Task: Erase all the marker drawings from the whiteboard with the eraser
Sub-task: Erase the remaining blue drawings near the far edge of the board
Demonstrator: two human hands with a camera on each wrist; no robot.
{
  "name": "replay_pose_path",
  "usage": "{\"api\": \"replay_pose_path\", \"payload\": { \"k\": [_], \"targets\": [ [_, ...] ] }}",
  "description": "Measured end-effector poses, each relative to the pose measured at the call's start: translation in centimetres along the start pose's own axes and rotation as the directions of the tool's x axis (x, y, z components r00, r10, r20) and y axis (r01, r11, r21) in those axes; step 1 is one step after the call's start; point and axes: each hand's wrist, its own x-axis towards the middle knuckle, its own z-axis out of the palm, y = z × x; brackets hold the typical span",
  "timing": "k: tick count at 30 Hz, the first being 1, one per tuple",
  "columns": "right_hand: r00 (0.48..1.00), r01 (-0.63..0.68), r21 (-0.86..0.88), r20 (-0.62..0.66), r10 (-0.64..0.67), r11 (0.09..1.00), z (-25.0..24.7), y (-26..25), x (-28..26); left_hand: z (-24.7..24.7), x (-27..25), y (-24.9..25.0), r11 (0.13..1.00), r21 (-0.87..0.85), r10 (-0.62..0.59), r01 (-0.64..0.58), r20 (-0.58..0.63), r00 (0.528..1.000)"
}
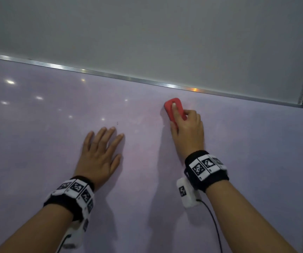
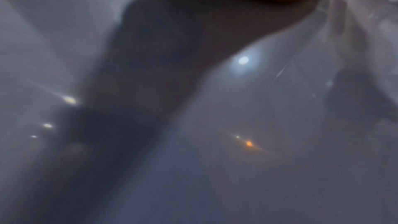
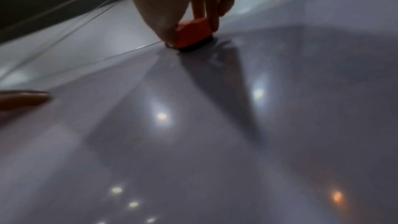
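Eraser (image 1: pixel 174 111) flat on whiteboard (image 1: pixel 37 143), just below top frame (image 1: pixel 128 77), gripped in right hand (image 1: pixel 188 132), forefinger along its back. Left hand (image 1: pixel 99 152) flat, fingers spread, well left. Bare board all round.

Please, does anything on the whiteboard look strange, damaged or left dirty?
Nothing looks damaged. The whiteboard shows faint pinkish smudges and one tiny dark speck above the left hand, which rests flat. The right hand holds the red eraser near the metal frame. Bright spots are lamp reflections.
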Motion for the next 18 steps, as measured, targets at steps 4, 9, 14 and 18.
{"api": "replay_pose_path", "payload": {
  "k": [4,9,14,18],
  "targets": [
    [0.953,-0.303,-0.014,-0.028,0.302,0.953,-0.8,3.1,-0.2,0.0,0.0,-0.1,1.0,-0.008,0.001,-0.001,0.026,1.0],
    [0.956,-0.29,0.08,-0.017,0.292,0.954,0.6,-2.8,0.5,-0.2,0.2,-0.2,0.997,-0.078,0.013,-0.016,-0.037,0.999],
    [0.983,0.181,0.095,0.023,-0.184,0.979,1.7,-9.2,-1.0,-0.9,-1.2,-2.9,0.975,-0.102,-0.206,0.197,-0.091,0.974],
    [0.9,0.428,0.044,0.074,-0.43,0.903,1.4,-8.1,-1.2,-0.8,-3.6,-5.4,0.983,-0.051,-0.179,0.176,-0.064,0.982]
  ]
}}
